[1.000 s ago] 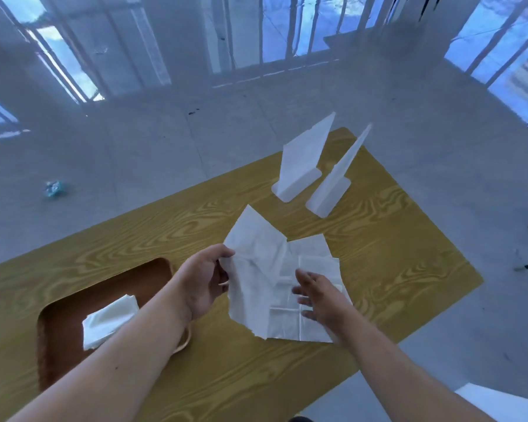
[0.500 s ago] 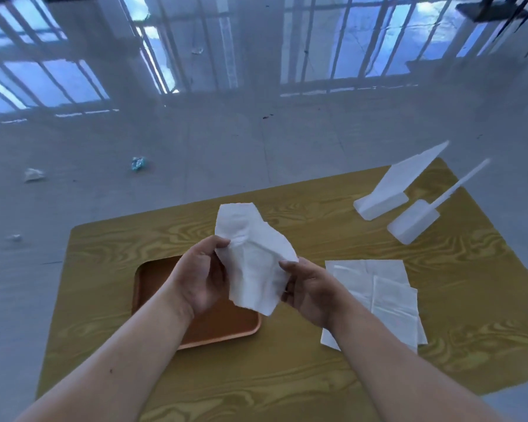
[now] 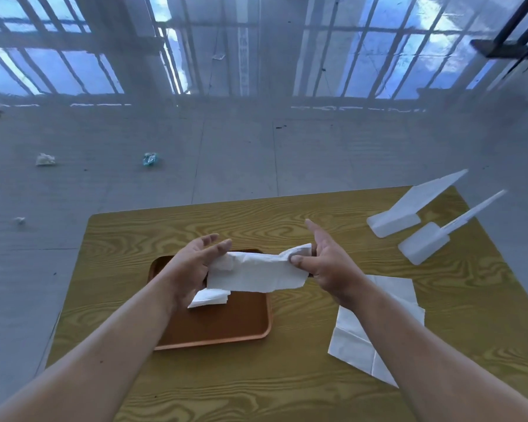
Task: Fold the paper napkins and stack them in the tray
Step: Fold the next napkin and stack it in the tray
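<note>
Head view: hands (image 3: 256,263) hide folded napkin (image 3: 209,298) partly, tray (image 3: 226,324) too.

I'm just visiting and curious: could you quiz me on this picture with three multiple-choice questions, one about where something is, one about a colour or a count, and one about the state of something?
1. Where does the small folded white napkin lie?
A. in the tray
B. on the floor
C. beside the white stands

2. What colour is the shallow rectangular tray?
A. blue
B. brown-orange
C. white

3. How is the white paper napkin in the hands held?
A. flat on the table
B. stretched in the air between both hands
C. crumpled in one fist

Answers:
1 A, the folded napkin rests on the tray floor.
2 B, its rim shows brown-orange.
3 B, the left hand and right hand each pinch an end of the held napkin above the tray.
</note>
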`<control>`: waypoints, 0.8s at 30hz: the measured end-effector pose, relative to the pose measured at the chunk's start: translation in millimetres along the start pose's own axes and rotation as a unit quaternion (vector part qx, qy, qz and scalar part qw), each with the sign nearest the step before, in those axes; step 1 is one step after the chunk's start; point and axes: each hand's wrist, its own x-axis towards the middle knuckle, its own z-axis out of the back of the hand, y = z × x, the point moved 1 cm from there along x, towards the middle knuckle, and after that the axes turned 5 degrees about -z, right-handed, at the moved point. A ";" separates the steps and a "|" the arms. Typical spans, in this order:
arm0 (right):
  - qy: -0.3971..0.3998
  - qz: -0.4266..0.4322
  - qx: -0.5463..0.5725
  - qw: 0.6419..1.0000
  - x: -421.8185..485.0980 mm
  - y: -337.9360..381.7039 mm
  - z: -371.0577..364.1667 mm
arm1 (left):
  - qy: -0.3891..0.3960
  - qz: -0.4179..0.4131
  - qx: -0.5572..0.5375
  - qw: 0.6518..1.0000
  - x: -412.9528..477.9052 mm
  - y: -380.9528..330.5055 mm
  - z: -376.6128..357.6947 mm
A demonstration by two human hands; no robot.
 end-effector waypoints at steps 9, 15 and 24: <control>-0.069 0.023 -0.059 0.996 -7.3 5.4 13.9 | 0.017 -0.066 0.056 0.996 -3.8 -0.1 -5.8; -0.118 0.045 -0.154 0.980 -11.5 7.7 19.7 | 0.003 -0.133 0.169 0.977 5.3 3.9 -4.6; -0.189 0.102 -0.350 0.912 -11.9 9.8 24.5 | -0.044 -0.205 0.347 0.914 6.8 -0.4 -5.5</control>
